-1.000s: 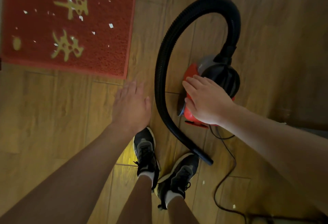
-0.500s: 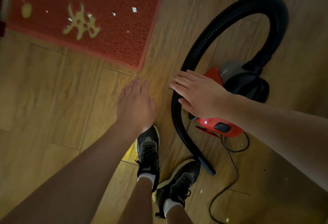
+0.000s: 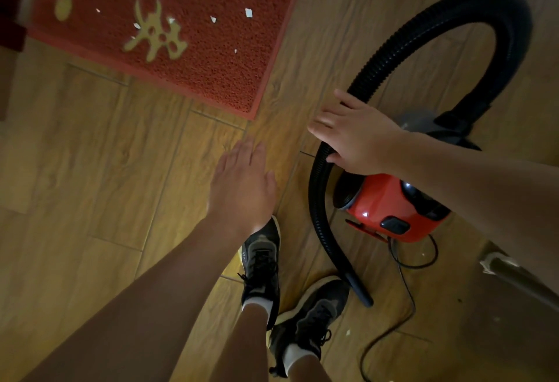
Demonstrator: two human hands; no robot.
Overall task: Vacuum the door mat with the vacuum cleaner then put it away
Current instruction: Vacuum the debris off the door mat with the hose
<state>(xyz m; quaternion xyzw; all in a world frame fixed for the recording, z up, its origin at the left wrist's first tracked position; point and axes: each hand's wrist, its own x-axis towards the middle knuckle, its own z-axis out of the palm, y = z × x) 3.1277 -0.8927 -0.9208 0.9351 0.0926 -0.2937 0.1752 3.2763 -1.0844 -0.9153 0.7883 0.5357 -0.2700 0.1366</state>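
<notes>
A red door mat with yellow characters and white paper scraps lies on the wood floor at the upper left. A small red and black vacuum cleaner stands on the floor at the right. Its black ribbed hose arcs up from the body and comes down to a nozzle tip near my shoes. My right hand hovers over the hose, fingers spread, thumb touching the hose; I cannot tell if it grips. My left hand hangs flat and empty above the floor.
My two dark shoes stand just below the hands. A thin black power cord trails from the vacuum toward the bottom edge. A dark furniture edge juts in at the right. A few white scraps lie on the floor.
My right hand has lifted off the vacuum body and moved up-left onto the hose. The view has shifted, so the mat sits higher. The left hand stays open.
</notes>
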